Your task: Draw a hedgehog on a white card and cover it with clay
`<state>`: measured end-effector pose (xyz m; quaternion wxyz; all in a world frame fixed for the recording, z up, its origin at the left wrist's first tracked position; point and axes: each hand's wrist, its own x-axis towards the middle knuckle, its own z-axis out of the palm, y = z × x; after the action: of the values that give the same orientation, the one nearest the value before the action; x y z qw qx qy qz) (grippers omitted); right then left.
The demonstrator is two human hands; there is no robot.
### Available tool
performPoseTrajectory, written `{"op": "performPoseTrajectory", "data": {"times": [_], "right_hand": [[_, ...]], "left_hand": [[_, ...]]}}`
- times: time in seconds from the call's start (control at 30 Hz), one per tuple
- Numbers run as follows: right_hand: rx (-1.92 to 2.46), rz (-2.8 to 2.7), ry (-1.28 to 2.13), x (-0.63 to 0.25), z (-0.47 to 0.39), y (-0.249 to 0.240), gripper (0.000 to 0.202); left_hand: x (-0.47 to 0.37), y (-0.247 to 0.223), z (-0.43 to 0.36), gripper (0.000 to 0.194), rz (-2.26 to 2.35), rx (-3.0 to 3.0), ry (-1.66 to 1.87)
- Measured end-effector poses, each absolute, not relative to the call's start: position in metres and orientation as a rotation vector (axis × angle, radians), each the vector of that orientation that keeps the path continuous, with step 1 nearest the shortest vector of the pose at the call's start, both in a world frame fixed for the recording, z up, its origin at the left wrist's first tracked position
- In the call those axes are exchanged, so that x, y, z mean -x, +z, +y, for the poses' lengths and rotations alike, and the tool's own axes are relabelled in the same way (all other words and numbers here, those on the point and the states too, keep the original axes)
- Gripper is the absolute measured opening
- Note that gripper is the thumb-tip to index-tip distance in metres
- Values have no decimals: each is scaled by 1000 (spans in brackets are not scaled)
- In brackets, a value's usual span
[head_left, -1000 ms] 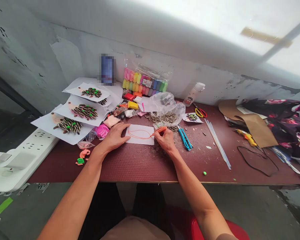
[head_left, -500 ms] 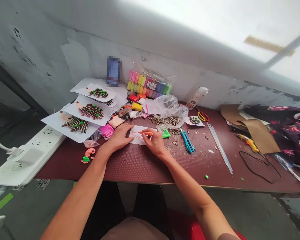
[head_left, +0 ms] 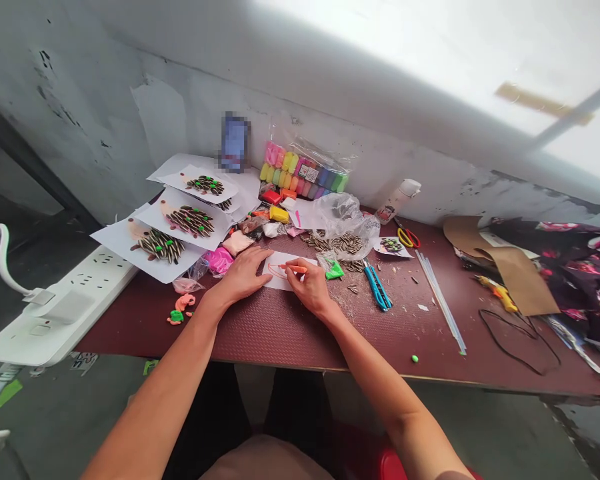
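Fingers stretched out, my left hand (head_left: 241, 275) lies on the left edge of a small white sheet of paper (head_left: 279, 283). An orange pen (head_left: 297, 269) is pinched in my right hand (head_left: 311, 288), its tip on the paper. Curved orange lines show on the sheet, partly covered by my right fingers. Beside my left hand are bags of pink clay (head_left: 219, 261) and pale peach clay (head_left: 238, 243). A small packet of green clay (head_left: 334, 269) sits just right of my right hand.
Sunflower seeds (head_left: 330, 245) spill by a clear plastic bag (head_left: 347, 217). To the right lie a teal box cutter (head_left: 377, 287), scissors (head_left: 409, 238), glue sticks (head_left: 443, 303) and a yellow glue gun (head_left: 500, 293). Seed-covered hedgehog pictures (head_left: 187, 221) and a power strip (head_left: 70, 303) are left.
The view has shifted slightly, so everything sits a little further right. Both hands keep nearly the same places on the paper, and the pen stays in my right hand.
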<state>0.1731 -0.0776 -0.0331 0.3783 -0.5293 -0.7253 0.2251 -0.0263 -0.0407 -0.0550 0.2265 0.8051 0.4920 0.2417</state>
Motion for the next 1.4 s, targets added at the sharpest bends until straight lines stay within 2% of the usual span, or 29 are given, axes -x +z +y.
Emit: {"op": "performPoseTrajectory", "data": {"times": [1.4], "right_hand": [[1334,-1772,601,-173,-83,-33,18]], "left_hand": [[28,-51,-42,61,1331,-2200,655]]}}
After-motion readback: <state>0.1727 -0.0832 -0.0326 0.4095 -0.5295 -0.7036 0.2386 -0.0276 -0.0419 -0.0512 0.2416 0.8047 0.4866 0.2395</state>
